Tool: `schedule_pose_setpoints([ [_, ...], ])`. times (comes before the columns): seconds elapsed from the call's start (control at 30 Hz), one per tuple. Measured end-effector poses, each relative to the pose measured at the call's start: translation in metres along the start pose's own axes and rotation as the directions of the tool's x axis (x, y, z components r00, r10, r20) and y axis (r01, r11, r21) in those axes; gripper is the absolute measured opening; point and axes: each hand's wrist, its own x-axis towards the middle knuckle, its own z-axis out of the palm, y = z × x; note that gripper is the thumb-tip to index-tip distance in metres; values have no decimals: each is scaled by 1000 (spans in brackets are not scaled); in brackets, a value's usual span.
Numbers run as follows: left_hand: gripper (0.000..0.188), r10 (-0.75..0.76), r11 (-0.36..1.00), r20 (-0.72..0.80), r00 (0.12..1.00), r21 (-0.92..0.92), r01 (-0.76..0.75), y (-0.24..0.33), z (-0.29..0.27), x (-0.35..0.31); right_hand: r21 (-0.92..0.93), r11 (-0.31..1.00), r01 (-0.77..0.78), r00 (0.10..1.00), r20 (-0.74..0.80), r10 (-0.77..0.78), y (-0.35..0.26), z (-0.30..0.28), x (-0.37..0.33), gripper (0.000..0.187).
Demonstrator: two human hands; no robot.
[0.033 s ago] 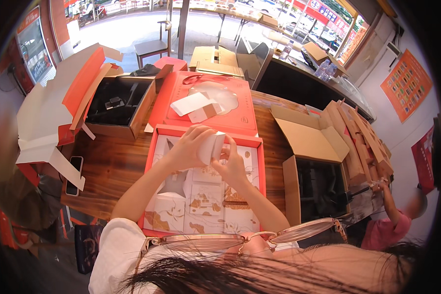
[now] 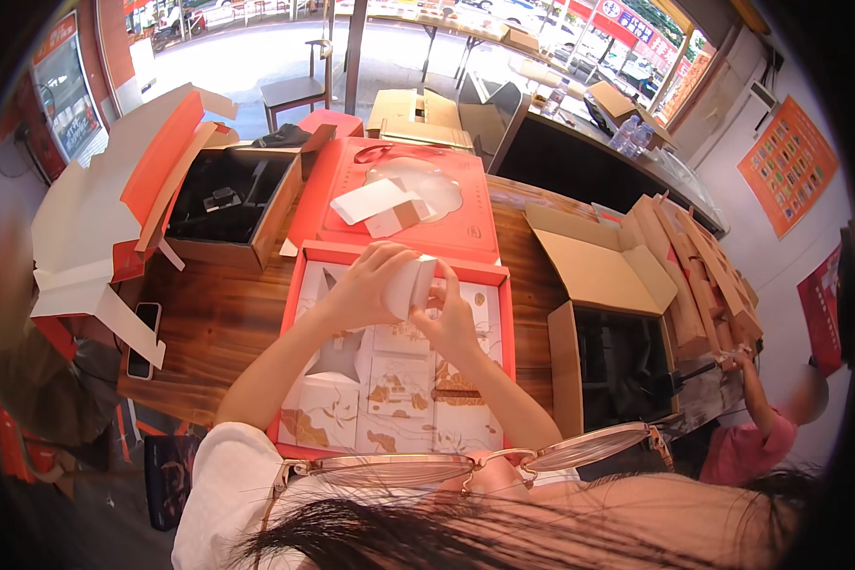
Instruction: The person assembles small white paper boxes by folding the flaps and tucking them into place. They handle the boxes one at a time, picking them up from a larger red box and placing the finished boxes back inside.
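Observation:
Above the open red tray box (image 2: 505, 380), both hands hold a small white carton (image 2: 407, 287). My left hand (image 2: 366, 283) wraps its left side from above, fingers bent over the top. On the right side, the fingers and thumb of my right hand (image 2: 449, 321) press against it. Several white cartons with gold-brown drawings (image 2: 397, 391) fill the tray below. A grey star-shaped gap (image 2: 344, 357) shows between them at the left. Beyond the tray lies a red lid (image 2: 318, 217) with a folded white carton piece (image 2: 366, 199) on it.
Left stands a cardboard box with a black inside (image 2: 230, 195) beside a large unfolded white-and-red carton (image 2: 104, 218). A phone (image 2: 143, 342) lies at the table's left edge. An open cardboard box (image 2: 562, 370) and stacked cardboard (image 2: 698, 275) are right, near a person in pink (image 2: 749, 445).

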Motion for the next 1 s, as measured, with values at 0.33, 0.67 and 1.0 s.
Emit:
schedule_pose_setpoints([
  [0.33, 82, -68, 996, 13, 998, -60, 69, -8, -5, -3, 49, 998, 45, 999, 18, -46, 19, -5, 4, 69],
  [0.67, 93, -214, 957, 29, 976, -192, 215, -20, -7, -6, 442, 894, 78, 995, -93, -41, 23, -3, 9, 31],
  [1.0, 97, -395, 785, 87, 915, -486, 385, -27, -8, -12, 830, 531, -171, 984, 115, 137, 5, -19, 14, 39],
])
